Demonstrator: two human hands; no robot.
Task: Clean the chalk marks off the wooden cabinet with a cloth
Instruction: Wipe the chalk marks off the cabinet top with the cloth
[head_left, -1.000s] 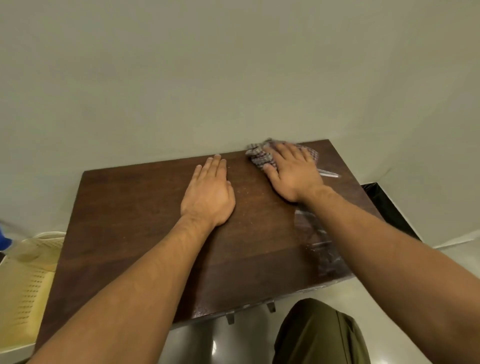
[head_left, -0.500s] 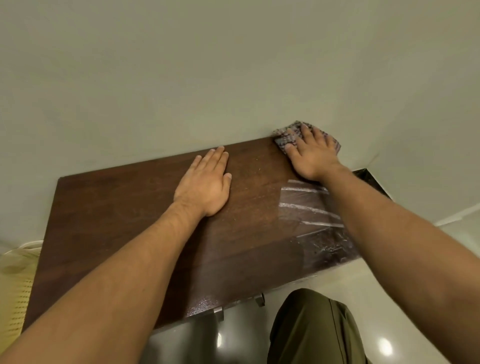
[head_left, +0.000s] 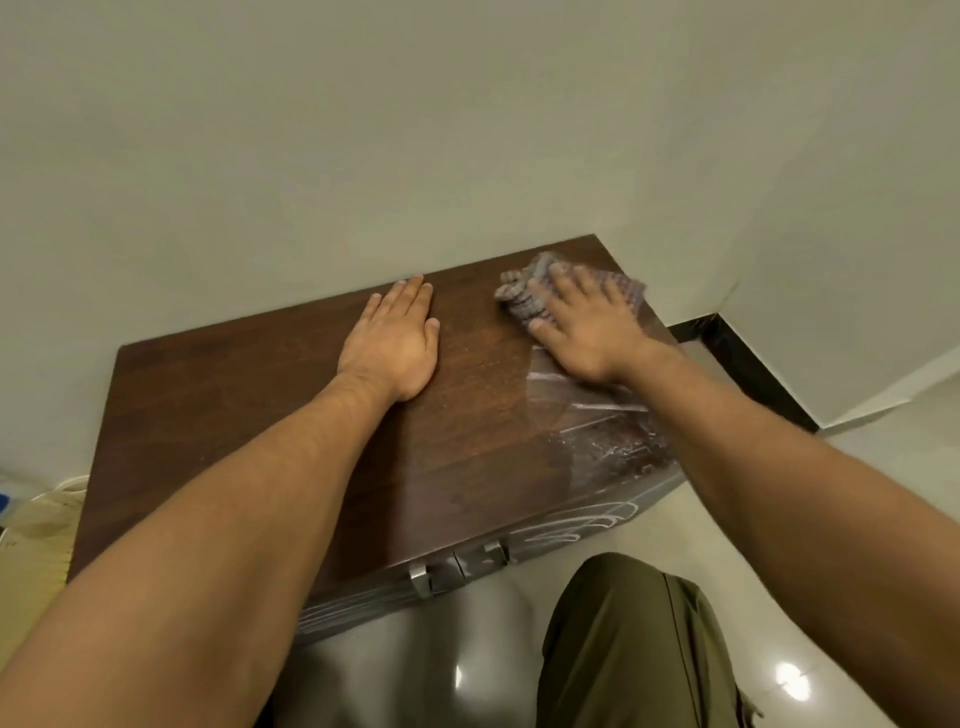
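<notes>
A dark wooden cabinet (head_left: 218, 415) stands against the wall. My right hand (head_left: 587, 327) presses a checked grey cloth (head_left: 519, 296) flat on the top near its far right corner, fingers spread over it. White chalk marks (head_left: 608, 431) streak the top's right side just below that hand. More chalk scribbles (head_left: 571, 527) show on the cabinet's front face near the right edge. My left hand (head_left: 395, 338) lies flat, palm down, on the top's middle near the wall, holding nothing.
Two metal door handles (head_left: 457, 566) sit on the cabinet front. A pale perforated basket (head_left: 31, 530) stands left of the cabinet. My olive-trousered knee (head_left: 634, 649) is in front, over a glossy tiled floor. Walls close in behind and to the right.
My right hand has slid the cloth back from the far right corner toward me and slightly left. The camera has tilted, bringing the cabinet front into view. The left hand stays planted.
</notes>
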